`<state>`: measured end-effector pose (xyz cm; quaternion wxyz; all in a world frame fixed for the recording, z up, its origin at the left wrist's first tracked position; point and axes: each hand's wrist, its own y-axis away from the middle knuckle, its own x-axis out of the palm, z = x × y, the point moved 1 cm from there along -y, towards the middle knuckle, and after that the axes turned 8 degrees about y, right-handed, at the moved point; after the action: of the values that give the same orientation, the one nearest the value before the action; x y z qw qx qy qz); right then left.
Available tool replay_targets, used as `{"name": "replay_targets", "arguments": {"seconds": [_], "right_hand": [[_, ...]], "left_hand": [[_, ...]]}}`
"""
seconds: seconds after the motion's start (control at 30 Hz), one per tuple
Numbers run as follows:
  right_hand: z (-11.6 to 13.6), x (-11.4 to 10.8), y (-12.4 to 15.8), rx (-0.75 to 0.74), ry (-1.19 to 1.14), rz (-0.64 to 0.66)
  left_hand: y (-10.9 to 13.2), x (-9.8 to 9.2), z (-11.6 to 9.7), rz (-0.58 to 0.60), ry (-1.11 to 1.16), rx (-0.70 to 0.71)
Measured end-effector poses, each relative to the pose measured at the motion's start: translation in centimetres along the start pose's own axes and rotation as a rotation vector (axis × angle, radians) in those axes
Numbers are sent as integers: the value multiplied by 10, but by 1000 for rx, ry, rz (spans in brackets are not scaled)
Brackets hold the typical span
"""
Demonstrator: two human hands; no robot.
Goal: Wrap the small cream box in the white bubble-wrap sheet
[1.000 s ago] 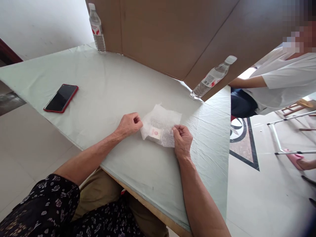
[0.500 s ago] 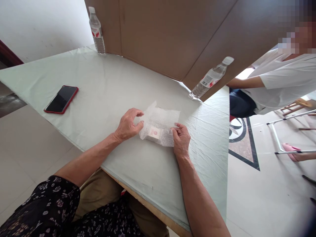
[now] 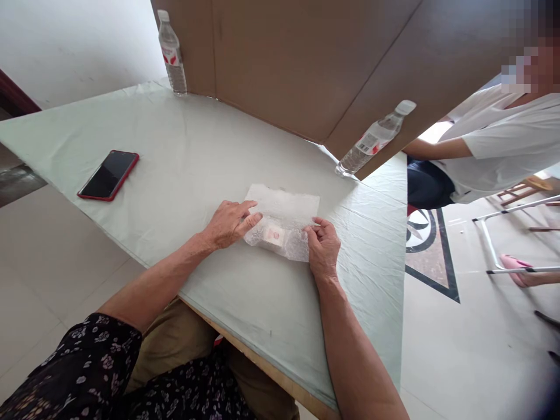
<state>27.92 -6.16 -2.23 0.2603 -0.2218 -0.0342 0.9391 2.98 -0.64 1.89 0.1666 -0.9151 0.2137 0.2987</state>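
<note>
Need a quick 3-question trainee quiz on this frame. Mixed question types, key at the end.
1. True or false: the phone lies under the bubble wrap.
2. How does the left hand meet the wrap?
A) fingers laid flat on it
B) closed fist, clear of it
C) lifting it high in the air
3. Short answer: what does the right hand pinch?

Key: 1 false, since the phone lies apart, far to the left. 2 A. 3 the right edge of the bubble wrap.
</note>
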Motion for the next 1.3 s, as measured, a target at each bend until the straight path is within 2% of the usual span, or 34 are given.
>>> {"name": "replay_targets", "arguments": {"seconds": [0.23, 0.3, 0.4, 0.47, 0.57, 0.63, 0.67, 0.73, 0.87, 0.93, 1.03, 1.1, 1.2, 1.3], "right_hand": [[9, -8, 4, -91, 35, -223], [18, -10, 7, -117, -26, -229], [30, -11, 11, -88, -160, -91], [35, -11, 12, -39, -239, 47], [37, -11, 12, 20, -288, 205], [36, -12, 12, 23, -259, 238], [36, -12, 12, 13, -231, 241], [36, -12, 13, -26, -156, 257], [43, -10, 19, -170, 58, 359], [45, -6, 24, -262, 167, 425], [43, 3, 31, -363, 297, 488], [41, 7, 32, -379, 343, 477], [40, 0, 25, -345, 334, 352], [38, -20, 8, -244, 279, 162]], "left_hand": [[1, 2, -1, -11, 213, -70], [3, -3, -4, 28, 335, -65], [5, -16, -9, 192, 561, -8], [5, -21, -10, 401, 662, 25], [5, -21, -10, 686, 590, -47], [5, -17, -9, 760, 499, -112], [5, -15, -8, 757, 476, -124], [4, -12, -8, 670, 462, -110], [2, -12, -6, 328, 372, -19], [2, -11, -4, 258, 320, 12], [4, -1, 0, 329, 211, 86], [5, 8, 3, 374, 91, 175], [5, 18, 8, 409, -73, 250], [3, 21, 12, 424, -192, 251]]}}
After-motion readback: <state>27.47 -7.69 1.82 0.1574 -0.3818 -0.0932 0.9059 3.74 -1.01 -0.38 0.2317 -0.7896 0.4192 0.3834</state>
